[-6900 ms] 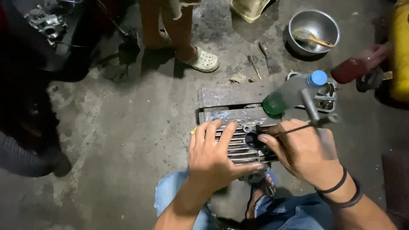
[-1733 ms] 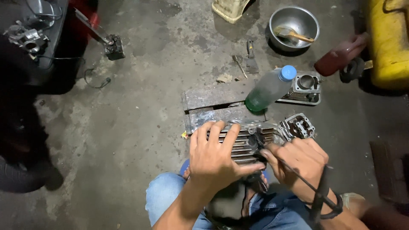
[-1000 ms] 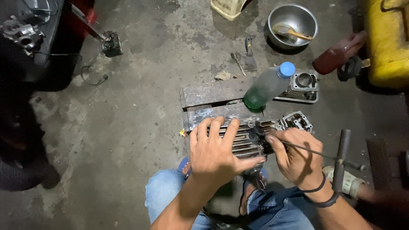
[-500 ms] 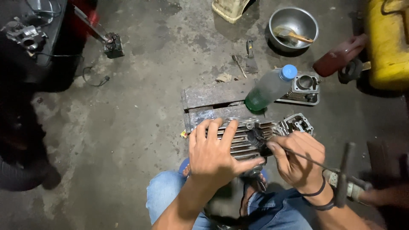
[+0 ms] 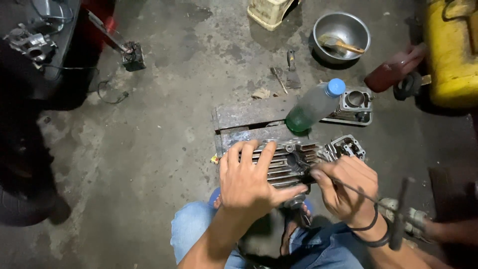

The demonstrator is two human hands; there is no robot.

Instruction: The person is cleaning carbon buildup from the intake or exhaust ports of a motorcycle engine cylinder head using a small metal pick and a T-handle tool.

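Left hand point(image 5: 249, 179) splayed flat on finned head point(image 5: 286, 162), right hand point(image 5: 343, 192) pinching thin T-handle rod point(image 5: 371, 199), tip at head's right end, shaft running back-right.

The light is dim and comes from above; the left edge sinks into deep shadow, and the thin dark T-shaped metal tool point(image 5: 398, 214) is blurred.

finned cylinder head point(image 5: 286, 162): middle covered by left hand point(image 5: 251, 182) | thin tool point(image 5: 348, 187): tip hidden at right hand point(image 5: 346, 192), far end motion-blurred | yellow container point(image 5: 448, 55): cut by right edge | cream tub point(image 5: 269, 10): cut by top edge | engine part point(image 5: 30, 42) top left: too dark to identify
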